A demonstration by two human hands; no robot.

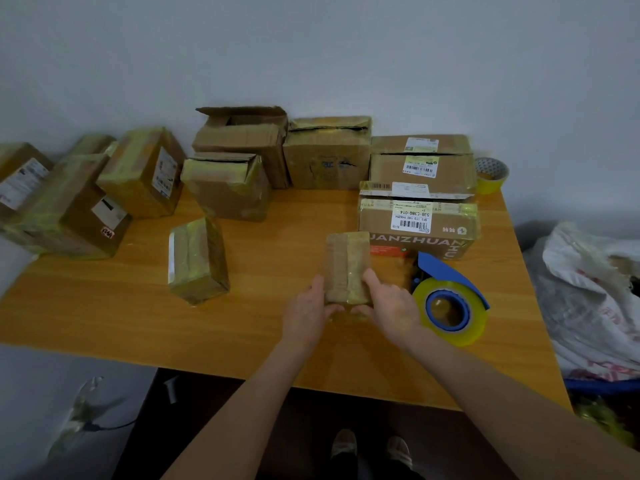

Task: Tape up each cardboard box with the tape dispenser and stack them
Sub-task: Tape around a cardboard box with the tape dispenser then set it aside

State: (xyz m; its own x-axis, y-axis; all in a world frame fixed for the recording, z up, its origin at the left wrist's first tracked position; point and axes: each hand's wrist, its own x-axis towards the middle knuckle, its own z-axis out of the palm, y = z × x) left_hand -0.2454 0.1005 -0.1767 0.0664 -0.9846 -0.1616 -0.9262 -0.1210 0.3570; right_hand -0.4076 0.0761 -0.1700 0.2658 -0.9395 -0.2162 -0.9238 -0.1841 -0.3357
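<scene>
Both hands hold a small box (347, 268) by its near end, low over the table (138, 323). The left hand (306, 313) grips its left side and the right hand (391, 306) its right side, thumbs on top and fingers curled around the end. The blue tape dispenser (450, 303) lies just right of the small box. A printed box (419, 226) stands directly behind the small box. A taped box (198, 259) stands on end to its left, well apart.
</scene>
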